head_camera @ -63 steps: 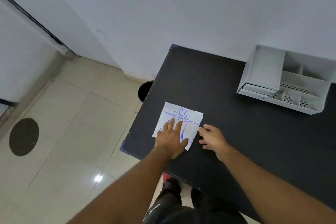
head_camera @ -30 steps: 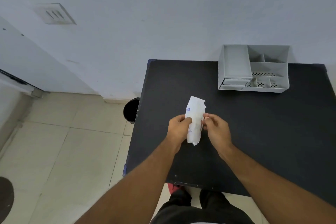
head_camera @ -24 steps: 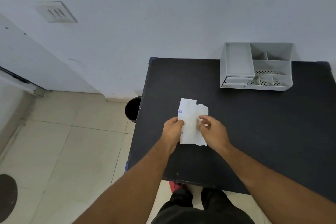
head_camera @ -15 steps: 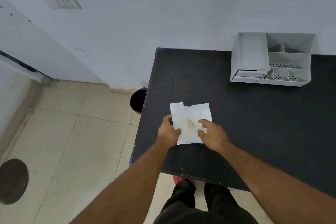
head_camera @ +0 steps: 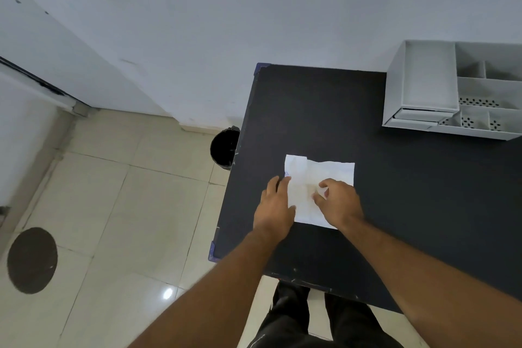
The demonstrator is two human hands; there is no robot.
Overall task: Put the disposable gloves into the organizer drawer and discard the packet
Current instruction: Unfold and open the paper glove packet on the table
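The white glove packet (head_camera: 336, 174) lies flat on the black table (head_camera: 310, 107) near its left edge, blank side up, with a trace of blue print at its left edge. My left hand (head_camera: 275, 203) rests with fairly straight fingers on the packet's left edge, the thumb on the paper. My right hand (head_camera: 337, 202) pinches the packet's middle between thumb and forefinger. The grey organizer (head_camera: 429, 79) stands at the back right, and its small drawer (head_camera: 418, 115) at the lower front is pushed in. No loose gloves show.
A black waste bin (head_camera: 224, 147) stands on the tiled floor beside the table's left edge, against the wall. A dark round floor cover (head_camera: 32, 260) lies far left. My legs show below the table's front edge.
The packet was lifted off the table in both hands, turned over and laid flat again, blank side up. My right hand now pinches its middle.
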